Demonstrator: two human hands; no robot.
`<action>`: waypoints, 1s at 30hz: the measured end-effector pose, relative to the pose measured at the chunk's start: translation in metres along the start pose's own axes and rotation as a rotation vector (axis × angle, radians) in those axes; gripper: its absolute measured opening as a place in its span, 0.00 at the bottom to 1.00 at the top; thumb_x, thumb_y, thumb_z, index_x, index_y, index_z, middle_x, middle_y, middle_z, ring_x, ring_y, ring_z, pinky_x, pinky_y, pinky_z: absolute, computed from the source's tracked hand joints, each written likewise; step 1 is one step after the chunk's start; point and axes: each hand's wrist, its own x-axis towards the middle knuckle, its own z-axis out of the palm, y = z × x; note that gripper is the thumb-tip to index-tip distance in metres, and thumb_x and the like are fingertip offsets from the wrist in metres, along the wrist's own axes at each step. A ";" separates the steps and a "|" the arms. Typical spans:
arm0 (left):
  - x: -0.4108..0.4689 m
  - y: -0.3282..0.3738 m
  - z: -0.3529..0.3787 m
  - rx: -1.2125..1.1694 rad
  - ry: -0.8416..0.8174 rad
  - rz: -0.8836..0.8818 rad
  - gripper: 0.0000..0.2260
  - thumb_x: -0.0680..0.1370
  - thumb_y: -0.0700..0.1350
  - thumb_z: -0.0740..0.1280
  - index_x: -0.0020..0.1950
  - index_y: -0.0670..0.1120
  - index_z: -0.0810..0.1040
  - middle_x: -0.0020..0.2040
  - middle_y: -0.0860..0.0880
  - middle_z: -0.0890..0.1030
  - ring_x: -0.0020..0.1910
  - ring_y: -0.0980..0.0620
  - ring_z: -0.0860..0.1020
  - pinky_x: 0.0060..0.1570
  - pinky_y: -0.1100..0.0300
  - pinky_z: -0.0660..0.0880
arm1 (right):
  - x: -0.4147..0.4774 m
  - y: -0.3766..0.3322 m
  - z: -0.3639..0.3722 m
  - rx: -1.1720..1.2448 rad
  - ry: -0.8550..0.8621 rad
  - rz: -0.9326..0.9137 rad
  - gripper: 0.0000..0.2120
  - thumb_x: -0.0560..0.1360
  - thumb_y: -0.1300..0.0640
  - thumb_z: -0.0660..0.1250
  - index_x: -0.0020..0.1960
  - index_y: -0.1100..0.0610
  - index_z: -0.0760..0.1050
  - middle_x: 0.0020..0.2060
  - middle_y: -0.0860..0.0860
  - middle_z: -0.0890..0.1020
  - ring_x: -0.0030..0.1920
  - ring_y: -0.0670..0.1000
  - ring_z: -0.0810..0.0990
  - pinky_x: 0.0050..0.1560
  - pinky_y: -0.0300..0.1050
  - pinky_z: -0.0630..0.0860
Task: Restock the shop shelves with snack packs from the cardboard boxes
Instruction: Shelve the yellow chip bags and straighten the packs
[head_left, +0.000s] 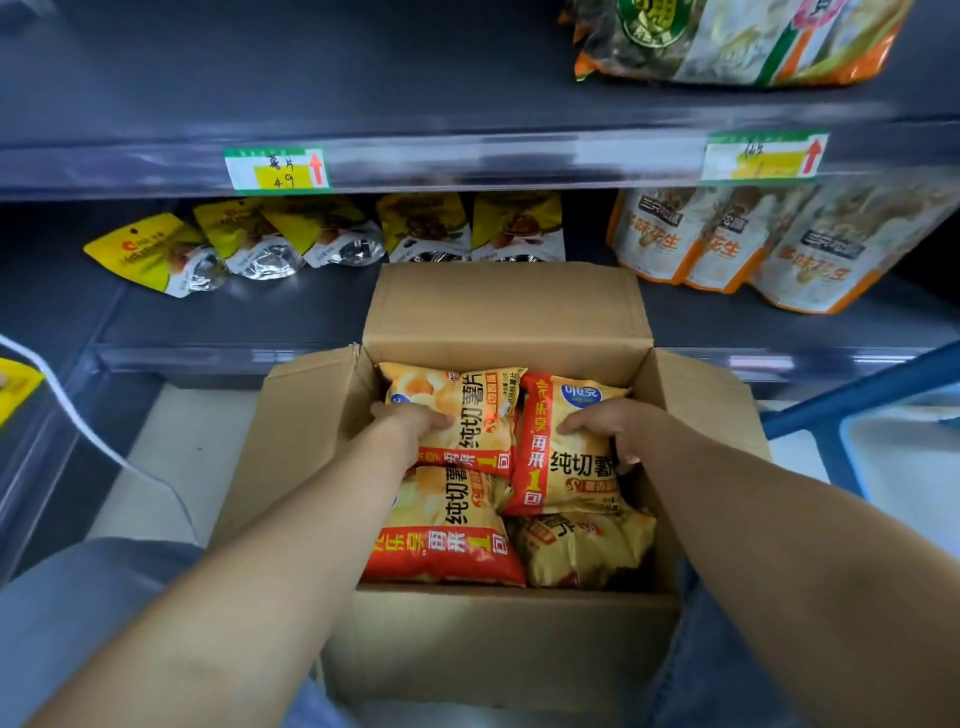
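Open cardboard box (498, 639) in front of the lower shelf (291, 312), far flap standing up — top layer is four yellow-and-red chip packs (452, 525) lying flat two by two, far-left pack (478, 415) and far-right pack (566, 467) overlapping the near ones.

A thin white cord (58, 396) runs down the left side. A blue bar (857, 392) slants at the right. Up high is a price tag (278, 169) with a red arrow.

dark grey shelves (234, 312), pale floor (197, 426) below, blue metal frame (852, 400) at right, white cable (78, 415) at left
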 end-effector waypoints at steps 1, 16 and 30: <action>0.001 0.001 -0.001 -0.060 0.018 0.006 0.41 0.67 0.45 0.78 0.72 0.45 0.59 0.67 0.40 0.70 0.65 0.36 0.70 0.60 0.41 0.71 | 0.000 0.000 -0.001 0.024 -0.011 0.000 0.23 0.71 0.61 0.73 0.62 0.60 0.69 0.61 0.60 0.77 0.63 0.61 0.74 0.52 0.53 0.67; 0.021 -0.014 0.006 -0.596 -0.083 -0.092 0.21 0.67 0.42 0.78 0.56 0.39 0.76 0.51 0.42 0.80 0.45 0.43 0.79 0.58 0.48 0.76 | 0.004 -0.003 -0.001 0.137 -0.093 -0.014 0.08 0.71 0.64 0.72 0.44 0.60 0.73 0.35 0.57 0.81 0.34 0.56 0.80 0.31 0.46 0.73; 0.025 -0.016 0.005 -0.678 -0.146 -0.146 0.20 0.72 0.45 0.74 0.60 0.42 0.75 0.46 0.43 0.78 0.39 0.44 0.75 0.46 0.51 0.73 | 0.011 0.008 0.003 0.128 -0.015 -0.069 0.25 0.66 0.64 0.77 0.60 0.60 0.73 0.40 0.58 0.83 0.34 0.55 0.82 0.30 0.44 0.76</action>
